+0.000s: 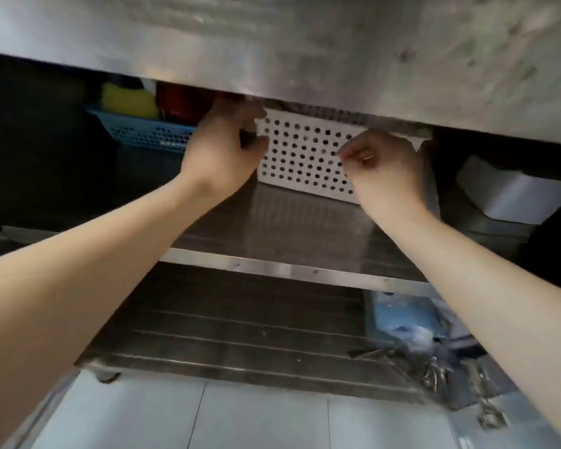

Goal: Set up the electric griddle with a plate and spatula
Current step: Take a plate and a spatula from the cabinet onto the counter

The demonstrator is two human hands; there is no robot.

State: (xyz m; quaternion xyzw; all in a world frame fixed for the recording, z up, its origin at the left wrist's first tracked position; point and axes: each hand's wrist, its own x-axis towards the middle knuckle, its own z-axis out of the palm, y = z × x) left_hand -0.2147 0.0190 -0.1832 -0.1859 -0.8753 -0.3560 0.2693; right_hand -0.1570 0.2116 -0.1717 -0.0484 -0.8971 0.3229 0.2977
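A white basket with round holes stands on a steel shelf under the steel counter. My left hand grips its left end near the rim. My right hand holds its right end, fingers curled at the front wall. The counter edge hides the basket's top and contents. No griddle, plate or spatula shows.
A blue basket holding something yellow and something red stands left of the white one. A white box sits at the right. A lower shelf carries blue packaging and metal pieces at its right. White floor tiles lie below.
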